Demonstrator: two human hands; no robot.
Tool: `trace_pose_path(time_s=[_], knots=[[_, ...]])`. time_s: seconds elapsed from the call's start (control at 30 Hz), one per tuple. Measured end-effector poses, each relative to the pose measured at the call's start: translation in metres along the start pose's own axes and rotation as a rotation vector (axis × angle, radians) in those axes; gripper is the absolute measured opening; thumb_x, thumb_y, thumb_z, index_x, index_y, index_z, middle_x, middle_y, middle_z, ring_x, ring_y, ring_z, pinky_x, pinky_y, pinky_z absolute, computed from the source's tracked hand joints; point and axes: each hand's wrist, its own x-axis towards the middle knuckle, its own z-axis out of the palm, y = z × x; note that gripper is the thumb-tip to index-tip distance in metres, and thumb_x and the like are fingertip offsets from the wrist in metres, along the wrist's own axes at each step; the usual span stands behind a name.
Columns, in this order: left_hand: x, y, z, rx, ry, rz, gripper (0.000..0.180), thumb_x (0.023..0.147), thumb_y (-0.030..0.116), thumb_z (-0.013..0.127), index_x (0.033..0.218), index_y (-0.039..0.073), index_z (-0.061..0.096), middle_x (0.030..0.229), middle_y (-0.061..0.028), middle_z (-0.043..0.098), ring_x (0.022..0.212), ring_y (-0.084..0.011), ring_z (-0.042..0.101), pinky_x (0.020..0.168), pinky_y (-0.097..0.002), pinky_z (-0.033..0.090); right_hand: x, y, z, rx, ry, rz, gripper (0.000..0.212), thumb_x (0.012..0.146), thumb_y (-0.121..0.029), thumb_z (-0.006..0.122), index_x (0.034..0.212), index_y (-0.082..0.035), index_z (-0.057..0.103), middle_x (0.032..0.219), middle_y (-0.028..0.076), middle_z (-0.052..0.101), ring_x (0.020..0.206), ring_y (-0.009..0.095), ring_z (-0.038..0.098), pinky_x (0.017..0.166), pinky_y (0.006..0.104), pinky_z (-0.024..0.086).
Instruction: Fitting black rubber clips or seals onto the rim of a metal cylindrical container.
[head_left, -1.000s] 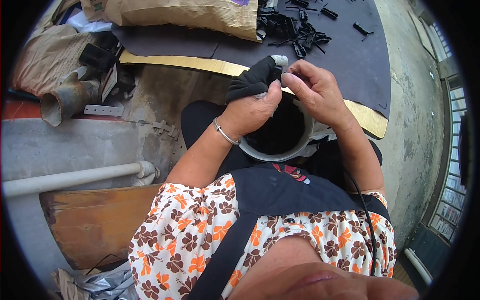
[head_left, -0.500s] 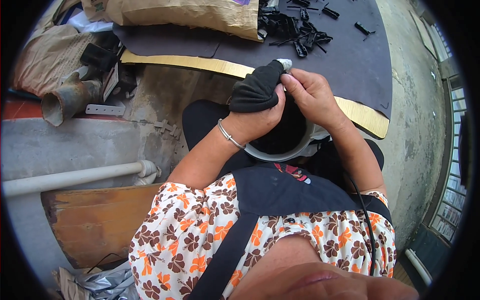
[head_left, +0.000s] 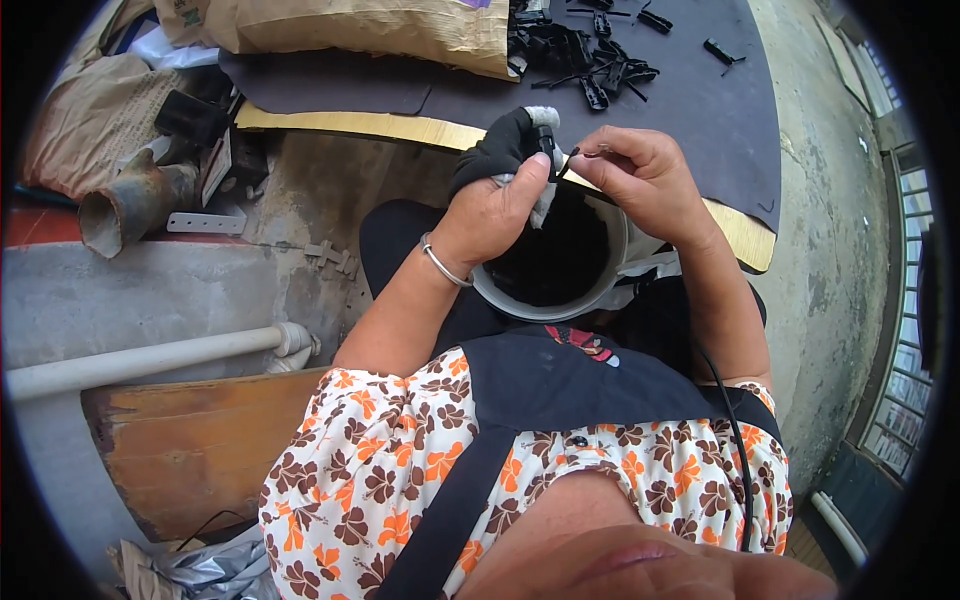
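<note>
"What is the left hand [head_left: 493, 205] holding?"

"It is holding a black plastic part [head_left: 545, 140]. The part is sitting just past the thumb tip, in front of the table's near edge. The fingers are curling behind it and the thumb is pressing, maybe so the part is not wobbling."

"And the right hand [head_left: 645, 185]?"

"Its thumb and finger are pinching a thin dark strip [head_left: 566, 164], close beside the part. Such a small thing is probably needing just the fingertips. I cannot tell if the strip is joining the part."

"Why is the left hand wearing a black cloth cover [head_left: 492, 150]?"

"I am guessing it is keeping the fingers from getting sore. A white wrap [head_left: 543, 116] is covering one fingertip too."

"What is under the hands?"

"A round bucket [head_left: 545, 312] is standing between the legs [head_left: 395, 245], below the table's near edge. Maybe it is staying close for easy reaching. Dark stuff [head_left: 550, 265] is filling its inside, but I cannot tell what."

"And farther out?"

"A pile of black parts [head_left: 594, 94] is lying on the table [head_left: 725, 145], back from its near edge. One loose part [head_left: 718, 50] is resting toward the right edge. A brown paper sack [head_left: 350, 28] is lying left of the pile."
</note>
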Motion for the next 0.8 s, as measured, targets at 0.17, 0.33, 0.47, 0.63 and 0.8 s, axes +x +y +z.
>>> trace_pose_path(time_s=[0.17,0.33,0.47,0.63,0.8], knots=[[0.000,-0.004,0.006,-0.101,-0.091,0.084,0.025,0.087,0.010,0.050,0.110,-0.002,0.051,0.080,-0.0024,0.057,0.071,-0.0082,0.052,0.065,-0.0239,0.046,0.001,0.008,0.001,0.129,-0.074,0.138,0.012,0.083,-0.010,0.065,0.079,-0.002,0.057,0.071,-0.005,0.054,0.068,0.001,0.047,0.060,0.0176,0.041],[-0.002,-0.002,0.004,-0.111,-0.110,0.000,0.022,0.085,0.008,0.050,0.105,-0.002,0.052,0.084,-0.0039,0.057,0.074,-0.0090,0.052,0.069,-0.0243,0.045,0.000,0.004,-0.001,0.104,-0.114,0.114,0.015,0.086,-0.014,0.062,0.079,-0.002,0.056,0.068,-0.005,0.050,0.064,0.002,0.043,0.056,0.0196,0.038],[-0.002,-0.003,0.005,-0.067,-0.037,0.029,0.022,0.084,0.007,0.049,0.103,-0.002,0.052,0.088,-0.0062,0.057,0.077,-0.0121,0.052,0.071,-0.0269,0.045,-0.001,-0.003,0.000,-0.081,-0.152,0.015,0.025,0.091,-0.022,0.054,0.078,-0.001,0.055,0.062,-0.002,0.044,0.059,0.006,0.038,0.053,0.0239,0.036],[-0.002,-0.002,0.010,0.105,0.024,0.147,0.019,0.082,0.007,0.049,0.099,-0.002,0.053,0.088,-0.0106,0.057,0.078,-0.0203,0.054,0.072,-0.0305,0.045,-0.002,-0.001,0.014,-0.148,-0.072,0.058,0.028,0.093,-0.023,0.050,0.079,0.001,0.054,0.058,0.003,0.042,0.058,0.009,0.037,0.052,0.0268,0.037],[-0.008,-0.007,0.004,0.410,0.040,0.257,0.027,0.083,0.008,0.056,0.107,-0.004,0.055,0.090,-0.0099,0.060,0.083,-0.0147,0.057,0.075,-0.0245,0.045,0.001,0.005,0.018,-0.111,-0.055,0.042,0.028,0.093,-0.022,0.050,0.079,0.002,0.054,0.058,0.005,0.043,0.058,0.010,0.038,0.053,0.0291,0.039]])
